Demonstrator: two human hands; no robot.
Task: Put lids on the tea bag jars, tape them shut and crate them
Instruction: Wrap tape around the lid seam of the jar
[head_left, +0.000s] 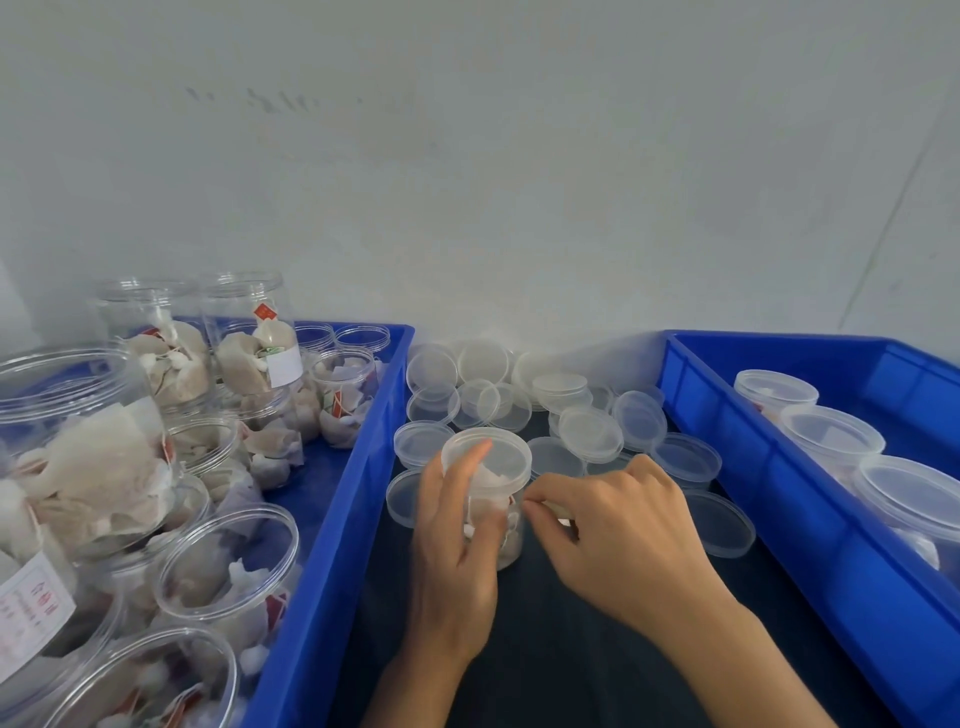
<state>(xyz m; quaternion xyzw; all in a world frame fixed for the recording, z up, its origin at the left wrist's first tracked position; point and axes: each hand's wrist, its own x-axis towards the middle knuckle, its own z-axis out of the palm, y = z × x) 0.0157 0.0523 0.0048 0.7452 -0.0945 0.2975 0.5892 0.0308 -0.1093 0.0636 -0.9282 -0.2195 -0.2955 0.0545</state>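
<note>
A clear tea bag jar (501, 499) with a translucent lid (493, 457) on top stands on the dark table between two blue crates. My left hand (454, 545) grips the jar from the left, its forefinger reaching up to the lid. My right hand (613, 525) is at the jar's right side, fingers curled and pinching something small at the jar wall; I cannot tell what it is. Several loose lids (589, 434) lie scattered behind the jar.
The left blue crate (332, 519) holds several open jars of tea bags (228, 566), some stacked. The right blue crate (769, 467) holds several lidded jars (831, 436). A pale wall rises directly behind the table. Dark table surface (571, 649) shows in front of the jar.
</note>
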